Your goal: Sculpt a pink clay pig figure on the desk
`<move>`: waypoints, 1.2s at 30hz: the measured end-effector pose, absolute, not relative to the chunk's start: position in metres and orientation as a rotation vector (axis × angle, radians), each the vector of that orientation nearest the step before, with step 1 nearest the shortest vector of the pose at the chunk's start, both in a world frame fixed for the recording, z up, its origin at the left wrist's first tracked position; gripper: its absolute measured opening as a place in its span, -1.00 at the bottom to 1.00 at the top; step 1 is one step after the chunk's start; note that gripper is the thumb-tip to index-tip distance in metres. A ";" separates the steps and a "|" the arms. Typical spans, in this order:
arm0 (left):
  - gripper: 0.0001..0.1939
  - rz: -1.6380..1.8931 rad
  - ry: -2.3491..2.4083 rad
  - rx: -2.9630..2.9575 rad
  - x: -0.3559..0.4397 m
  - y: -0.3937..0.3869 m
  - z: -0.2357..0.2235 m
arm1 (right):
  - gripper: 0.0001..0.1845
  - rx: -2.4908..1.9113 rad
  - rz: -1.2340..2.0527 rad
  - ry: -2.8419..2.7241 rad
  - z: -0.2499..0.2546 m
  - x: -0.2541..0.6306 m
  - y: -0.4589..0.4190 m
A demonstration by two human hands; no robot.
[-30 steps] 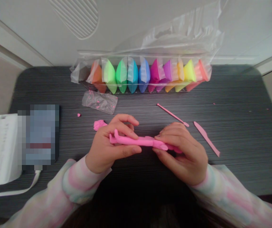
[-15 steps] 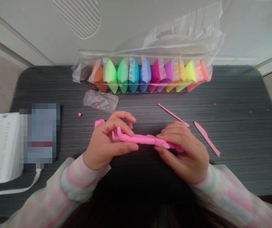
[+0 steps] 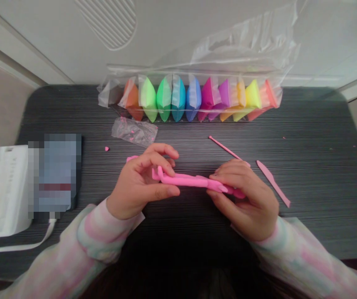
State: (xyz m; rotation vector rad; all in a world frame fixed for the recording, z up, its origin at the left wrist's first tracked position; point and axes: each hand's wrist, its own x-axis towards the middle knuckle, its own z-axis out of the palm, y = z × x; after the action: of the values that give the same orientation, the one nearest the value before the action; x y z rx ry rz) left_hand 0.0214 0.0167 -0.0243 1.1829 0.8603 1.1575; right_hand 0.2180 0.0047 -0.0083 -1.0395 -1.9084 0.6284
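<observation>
A long pink clay figure (image 3: 187, 180) is held sideways above the dark table, with two thin limbs bent up at its left end. Thumb and fingers of my left hand (image 3: 142, 182) pinch those limbs. My right hand (image 3: 248, 197) is closed round the figure's other end, which its fingers partly hide. Behind my left hand a lump of pink clay (image 3: 130, 158) shows only at its edge. Just beyond my right hand lies a thin pink modelling stick (image 3: 226, 148), its near tip touching the fingers in view. A pink plastic clay knife (image 3: 273, 182) rests to the right.
Along the table's (image 3: 315, 137) back edge stands a clear bag (image 3: 153, 70) of several coloured clay packets (image 3: 178, 101). A crumpled clear wrapper (image 3: 134, 131) and a small pink clay bit (image 3: 107, 148) lie left of centre. Farther left are a blurred-out device (image 3: 58, 170), a white box (image 3: 3, 191) and a cable (image 3: 19, 248).
The figure has shifted slightly right in view, and my left fingers now sit nearer its bent left end. The pink lump has become more hidden behind my left hand. The whole scene drifts slightly right.
</observation>
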 end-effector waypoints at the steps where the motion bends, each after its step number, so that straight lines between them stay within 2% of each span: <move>1: -0.83 1.157 0.859 1.177 0.021 0.017 -0.025 | -0.79 -1.040 0.633 -1.908 -0.008 0.218 0.005; 11: -0.76 1.128 0.835 1.108 0.021 0.019 -0.023 | -0.78 -1.051 0.656 -1.879 -0.007 0.219 0.005; 18: -0.82 1.143 0.851 1.037 0.021 0.021 -0.022 | -0.80 -1.055 0.677 -1.857 -0.007 0.220 0.005; 21: -0.70 1.155 0.819 0.988 0.022 0.021 -0.022 | -0.86 -1.143 0.863 -1.728 -0.011 0.223 0.003; 23: -0.65 1.162 0.779 0.938 0.024 0.021 -0.022 | -0.93 -1.208 1.133 -1.521 -0.014 0.224 0.002; 26: -0.72 1.174 0.748 0.901 0.025 0.020 -0.023 | -0.91 -1.159 1.552 -1.193 -0.017 0.224 0.005; 28: -0.77 1.179 0.755 0.905 0.025 0.020 -0.023 | -0.88 -1.101 1.714 -1.088 -0.016 0.223 0.007; 36: -0.82 1.145 0.721 0.882 0.025 0.019 -0.020 | -0.88 -1.031 1.823 -1.037 -0.012 0.220 0.007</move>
State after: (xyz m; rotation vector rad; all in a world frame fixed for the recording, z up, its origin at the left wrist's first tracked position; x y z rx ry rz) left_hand 0.0255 0.0186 -0.0205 0.8824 0.7208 1.1448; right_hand 0.2199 0.0071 -0.0119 -1.0305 -1.0366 1.8233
